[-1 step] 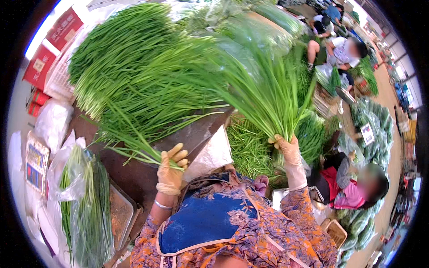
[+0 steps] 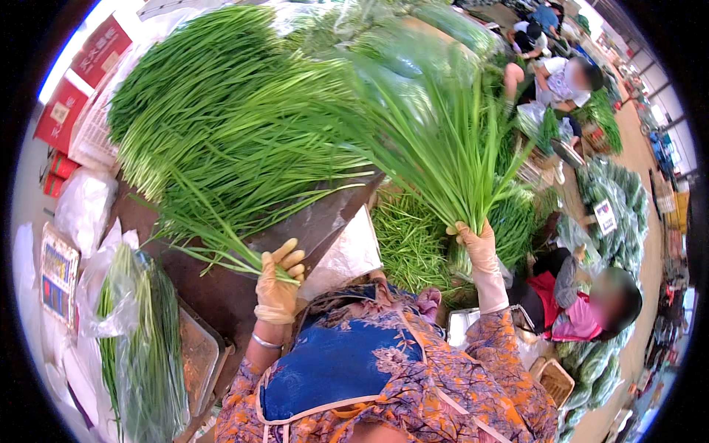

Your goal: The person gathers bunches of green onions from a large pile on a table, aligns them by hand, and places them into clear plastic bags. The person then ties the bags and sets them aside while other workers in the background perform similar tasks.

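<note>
Green garlic chives (image 2: pixel 221 103) heaped on a brown counter (image 2: pixel 196 275).
Gloved right hand (image 2: pixel 478 249) clenches a fanned bunch (image 2: pixel 465 170) by its stems; left hand (image 2: pixel 277 292), fingers partly spread, pinches several stalks (image 2: pixel 233 252).

1. Here's the dark brown, flat-topped bench (image 2: pixel 199 292), filling the left side of the view.
2. And what a load! A broad heap of long, slender green stalks (image 2: pixel 221 111) sprawls across its far part, pale ends lower left.
3. By the heap's right edge, a thin, glossy plastic sheet (image 2: pixel 314 214).
4. Far right, tan floor (image 2: pixel 634 148) bears plastic-wrapped leafy green bundles (image 2: pixel 622 193).
</note>
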Motion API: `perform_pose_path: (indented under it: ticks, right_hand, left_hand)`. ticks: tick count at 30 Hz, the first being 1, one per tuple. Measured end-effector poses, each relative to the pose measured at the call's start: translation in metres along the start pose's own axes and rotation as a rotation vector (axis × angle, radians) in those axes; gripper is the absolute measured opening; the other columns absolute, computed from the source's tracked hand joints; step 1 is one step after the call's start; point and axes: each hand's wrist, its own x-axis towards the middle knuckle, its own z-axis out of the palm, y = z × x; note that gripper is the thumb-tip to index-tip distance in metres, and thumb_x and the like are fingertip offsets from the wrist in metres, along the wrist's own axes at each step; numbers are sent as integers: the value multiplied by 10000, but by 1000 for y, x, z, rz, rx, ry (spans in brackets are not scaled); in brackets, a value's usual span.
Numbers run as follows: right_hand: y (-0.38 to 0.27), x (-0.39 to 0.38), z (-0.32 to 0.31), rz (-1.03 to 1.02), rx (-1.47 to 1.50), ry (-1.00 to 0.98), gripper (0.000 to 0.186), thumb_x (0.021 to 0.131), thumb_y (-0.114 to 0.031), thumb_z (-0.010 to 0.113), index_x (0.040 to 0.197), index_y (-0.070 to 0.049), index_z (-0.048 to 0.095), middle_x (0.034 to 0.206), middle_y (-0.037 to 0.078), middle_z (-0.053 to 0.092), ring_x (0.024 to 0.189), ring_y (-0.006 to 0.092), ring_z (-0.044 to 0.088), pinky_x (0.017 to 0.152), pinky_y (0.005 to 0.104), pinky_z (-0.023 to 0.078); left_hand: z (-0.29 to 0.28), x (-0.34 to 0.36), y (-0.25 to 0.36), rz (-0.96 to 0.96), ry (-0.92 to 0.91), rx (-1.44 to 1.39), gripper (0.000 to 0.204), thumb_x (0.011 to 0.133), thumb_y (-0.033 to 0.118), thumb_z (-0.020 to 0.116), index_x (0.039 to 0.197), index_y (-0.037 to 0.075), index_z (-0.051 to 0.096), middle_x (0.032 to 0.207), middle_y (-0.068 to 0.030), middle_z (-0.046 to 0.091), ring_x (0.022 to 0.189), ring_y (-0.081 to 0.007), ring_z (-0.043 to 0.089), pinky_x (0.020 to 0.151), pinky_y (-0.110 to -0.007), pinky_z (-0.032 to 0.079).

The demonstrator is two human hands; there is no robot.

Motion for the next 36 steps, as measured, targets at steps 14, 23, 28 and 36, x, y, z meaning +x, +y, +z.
perform_pose_path:
  ticks: [14, 23, 28, 36]
  right_hand:
    - [215, -20, -63, 758, -1318, -311, 566, 683, -378, 683, 1122, -42, 561, 1096, 195, 585, 1044, 305, 560, 867, 357, 461]
    - [285, 1, -117, 433, -1357, -653, 366, 769, -325, 560, 965, -28, 647, 1036, 195, 612, 963, 363, 572, 789, 391, 470]
    - [140, 97, -23, 307, -605, -175, 379, 802, -147, 623, 1132, 22, 542, 1029, 114, 614, 924, 176, 575, 825, 291, 455]
    - [-78, 200, 177, -758, -853, -470, 523, 749, -44, 618, 1242, -47, 441, 1136, 104, 555, 1084, 240, 517, 915, 311, 410]
  left_hand:
    - [25, -9, -1, 16, 50, 112, 526, 918, 416, 433, 1221, -13, 477, 922, -68, 622, 683, -88, 524, 601, -201, 456]
    - [80, -18, 0, 245, 237, 518, 535, 906, 464, 434, 1159, 5, 544, 880, -72, 614, 675, -97, 505, 625, -214, 420]
    - [62, -10, -1, 335, 282, 362, 536, 895, 464, 452, 1139, -3, 551, 872, -85, 622, 692, -130, 553, 620, -249, 466]
    - [27, -5, -40, 128, 169, -177, 618, 865, 444, 516, 1208, -65, 443, 856, -56, 515, 697, -122, 426, 623, -237, 380]
